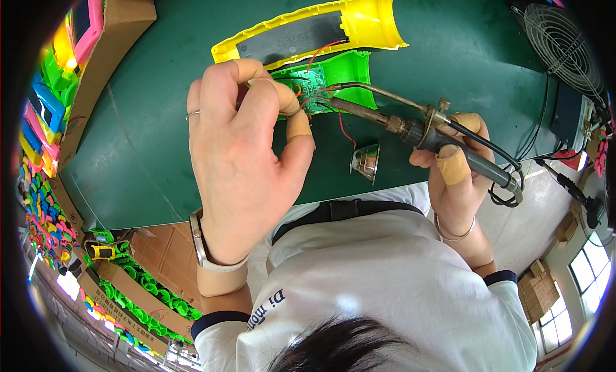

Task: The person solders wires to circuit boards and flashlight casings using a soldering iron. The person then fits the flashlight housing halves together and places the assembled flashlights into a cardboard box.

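Grips a grey-handled soldering iron (417, 131) with a thin metal side tube in the right hand (457, 173), near a silver cone-shaped reflector (367, 161) on a thin red wire (343, 128). Curls the left hand (247, 135), fingers bent, over a small green circuit board (312, 83); cannot tell whether pinching anything. Points the iron's tip at the board, inside a bright green plastic half-shell (350, 67) on the dark green surface (141, 173). Shows, just beyond, a bright yellow plastic half-shell (372, 19).
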A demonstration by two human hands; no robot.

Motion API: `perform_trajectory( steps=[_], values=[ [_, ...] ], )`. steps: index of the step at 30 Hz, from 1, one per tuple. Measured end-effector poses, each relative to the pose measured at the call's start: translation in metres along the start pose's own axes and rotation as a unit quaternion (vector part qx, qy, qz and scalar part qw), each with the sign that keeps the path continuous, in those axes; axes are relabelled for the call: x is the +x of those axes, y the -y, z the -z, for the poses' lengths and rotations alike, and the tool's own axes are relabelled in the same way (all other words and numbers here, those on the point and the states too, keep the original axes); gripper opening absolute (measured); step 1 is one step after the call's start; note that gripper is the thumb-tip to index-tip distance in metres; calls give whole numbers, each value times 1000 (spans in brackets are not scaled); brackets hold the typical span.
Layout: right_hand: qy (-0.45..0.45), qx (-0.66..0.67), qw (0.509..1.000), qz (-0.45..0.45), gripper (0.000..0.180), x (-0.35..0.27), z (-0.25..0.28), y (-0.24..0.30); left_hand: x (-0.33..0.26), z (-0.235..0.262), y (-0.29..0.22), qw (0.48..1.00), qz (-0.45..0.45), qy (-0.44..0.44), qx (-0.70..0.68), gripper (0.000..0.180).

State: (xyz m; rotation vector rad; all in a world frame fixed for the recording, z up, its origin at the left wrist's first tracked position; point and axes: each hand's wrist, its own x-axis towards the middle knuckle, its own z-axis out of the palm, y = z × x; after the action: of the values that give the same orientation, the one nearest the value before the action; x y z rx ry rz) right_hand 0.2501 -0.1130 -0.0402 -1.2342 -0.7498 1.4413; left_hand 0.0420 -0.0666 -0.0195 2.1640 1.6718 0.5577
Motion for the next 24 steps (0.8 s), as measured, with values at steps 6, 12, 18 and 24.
perform_trajectory(
  steps=[6,12,18,24],
  values=[
    [5,10,1000,3,22,3,-7,0,-1,-1,0,1000,3,-7,5,17],
    [11,-6,1000,-5,21,3,-7,0,0,-3,1,1000,-18,-20,7,18],
    [13,-6,1000,3,21,5,-6,-1,0,-4,2,1000,-19,-25,4,19],
    [-42,25,999,8,23,6,-1,-5,0,-6,2,999,-21,-31,-1,19]
  ],
)
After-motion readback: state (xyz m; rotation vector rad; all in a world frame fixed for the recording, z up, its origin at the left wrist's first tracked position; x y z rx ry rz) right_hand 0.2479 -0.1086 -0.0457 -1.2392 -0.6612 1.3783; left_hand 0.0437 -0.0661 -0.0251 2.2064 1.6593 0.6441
